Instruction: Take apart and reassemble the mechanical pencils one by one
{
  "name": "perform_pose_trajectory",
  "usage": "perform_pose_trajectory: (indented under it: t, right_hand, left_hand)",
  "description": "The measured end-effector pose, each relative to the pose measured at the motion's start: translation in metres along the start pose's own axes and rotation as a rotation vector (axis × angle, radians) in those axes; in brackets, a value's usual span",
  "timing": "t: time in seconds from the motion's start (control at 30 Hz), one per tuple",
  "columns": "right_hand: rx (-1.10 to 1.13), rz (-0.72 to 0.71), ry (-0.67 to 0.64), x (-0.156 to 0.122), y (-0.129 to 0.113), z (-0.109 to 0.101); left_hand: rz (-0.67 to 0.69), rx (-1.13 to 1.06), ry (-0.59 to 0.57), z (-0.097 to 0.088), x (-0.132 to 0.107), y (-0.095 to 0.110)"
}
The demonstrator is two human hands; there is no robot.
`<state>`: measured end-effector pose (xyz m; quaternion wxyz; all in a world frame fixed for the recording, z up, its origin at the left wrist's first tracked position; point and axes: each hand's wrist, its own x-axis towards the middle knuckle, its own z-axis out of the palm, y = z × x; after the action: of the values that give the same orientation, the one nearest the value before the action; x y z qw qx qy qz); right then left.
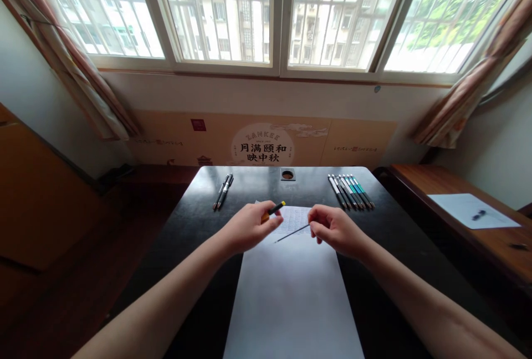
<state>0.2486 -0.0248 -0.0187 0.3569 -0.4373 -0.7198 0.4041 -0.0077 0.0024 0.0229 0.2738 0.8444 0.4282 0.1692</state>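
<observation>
My left hand is closed around a black and yellow pen barrel, its yellow end pointing up to the right. Between the thumb and fingers of my right hand is a thin dark pen refill, slanting down to the left. Refill and barrel are apart. Both hands are over a long white sheet of paper on the black table. A printed sheet with small text lies at the far end, partly behind my hands.
Two dark pens lie at the table's far left. A row of several pens, some with teal parts, lies at the far right. A round hole fitting sits at the back edge. A wooden side table holds another paper.
</observation>
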Motion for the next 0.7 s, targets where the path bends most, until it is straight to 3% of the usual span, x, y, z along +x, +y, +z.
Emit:
perform_pose_trajectory:
  t: [0.13,0.3,0.5,0.7]
  right_hand:
    - [-0.086,-0.061,0.026,-0.002,-0.003,0.012]
    - [-0.152,-0.116,0.035,-0.004,-0.004,0.011]
    - [-0.188,-0.055,0.095,-0.001,-0.002,-0.005]
    - [-0.290,-0.028,-0.012,0.004,0.005,-0.008]
  left_hand:
    - [-0.009,-0.117,-0.096,0.013,-0.005,0.015]
    - [-0.061,-0.135,-0.169,0.017,-0.005,0.020]
    - [-0.171,-0.111,-0.226,0.006,-0.005,0.020]
    - [-0.374,-0.006,-0.225,-0.007,-0.007,0.016]
